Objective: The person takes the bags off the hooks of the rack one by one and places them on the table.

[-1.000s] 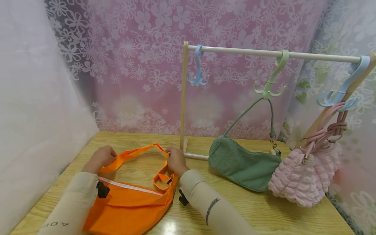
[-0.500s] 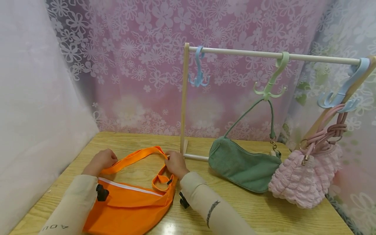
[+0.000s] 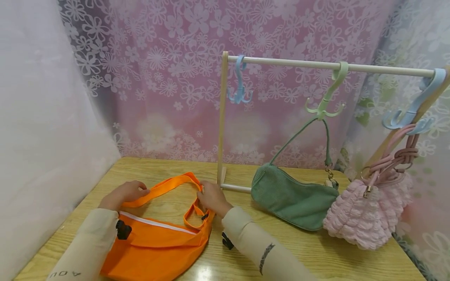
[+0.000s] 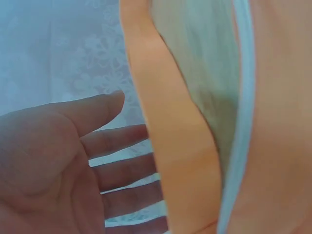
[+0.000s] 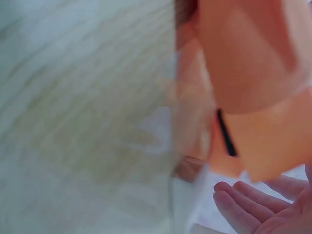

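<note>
- Orange bag (image 3: 158,251): on the table (image 3: 281,255), left of the rack (image 3: 222,121).
- Left hand (image 3: 124,195): spread wide, fingertips behind the strap (image 3: 168,186).
- Right hand (image 3: 213,198): fingers extended near the strap.
- Green bag (image 3: 295,200): hanging from the rack.

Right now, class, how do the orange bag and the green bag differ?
The orange bag lies on the table, while the green bag has its strap hooked on a green hook. The orange bag shows a black buckle; the green bag, a gold-coloured chain. The orange bag's strap is wide; the green bag's strap is narrow. Both have straps.
</note>
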### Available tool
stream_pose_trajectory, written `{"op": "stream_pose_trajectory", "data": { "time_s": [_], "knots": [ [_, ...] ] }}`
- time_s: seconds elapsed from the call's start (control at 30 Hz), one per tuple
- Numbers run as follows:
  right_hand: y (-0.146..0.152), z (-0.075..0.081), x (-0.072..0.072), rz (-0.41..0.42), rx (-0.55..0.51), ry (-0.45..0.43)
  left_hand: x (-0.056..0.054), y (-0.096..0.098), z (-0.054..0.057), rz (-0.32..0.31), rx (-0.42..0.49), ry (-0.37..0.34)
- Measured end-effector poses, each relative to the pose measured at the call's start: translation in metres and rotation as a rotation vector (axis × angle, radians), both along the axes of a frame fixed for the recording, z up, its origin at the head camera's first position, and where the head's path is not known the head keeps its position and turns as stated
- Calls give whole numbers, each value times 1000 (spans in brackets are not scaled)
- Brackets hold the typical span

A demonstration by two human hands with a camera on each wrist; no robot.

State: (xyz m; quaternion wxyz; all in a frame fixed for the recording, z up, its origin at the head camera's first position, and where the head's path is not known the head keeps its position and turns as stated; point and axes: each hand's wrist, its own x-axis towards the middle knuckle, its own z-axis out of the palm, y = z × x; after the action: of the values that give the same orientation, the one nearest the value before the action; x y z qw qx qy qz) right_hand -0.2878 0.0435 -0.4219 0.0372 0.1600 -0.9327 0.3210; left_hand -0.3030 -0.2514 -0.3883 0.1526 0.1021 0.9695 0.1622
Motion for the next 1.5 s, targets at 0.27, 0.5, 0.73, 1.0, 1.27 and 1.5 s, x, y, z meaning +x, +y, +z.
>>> {"op": "stream_pose_trajectory", "data": {
  "time_s": [0.27,0.5,0.73,1.0,1.27,1.5],
  "knots": [
    [4,29,17,95,120,57,10,13,17,-13,-3,26],
    [11,60,39,175,153,94,35,38,47,-88,-16,86],
    [27,85,67,246,145,109,64,69,79,-152,-61,172],
    [56,105,104,267,120,162,93,94,99,-217,-91,260],
    [91,119,144,256,212,234,122,114,116,-348,-129,339],
    [124,142,176,229,370,223,145,126,120,-516,-48,387]
  ]
}}
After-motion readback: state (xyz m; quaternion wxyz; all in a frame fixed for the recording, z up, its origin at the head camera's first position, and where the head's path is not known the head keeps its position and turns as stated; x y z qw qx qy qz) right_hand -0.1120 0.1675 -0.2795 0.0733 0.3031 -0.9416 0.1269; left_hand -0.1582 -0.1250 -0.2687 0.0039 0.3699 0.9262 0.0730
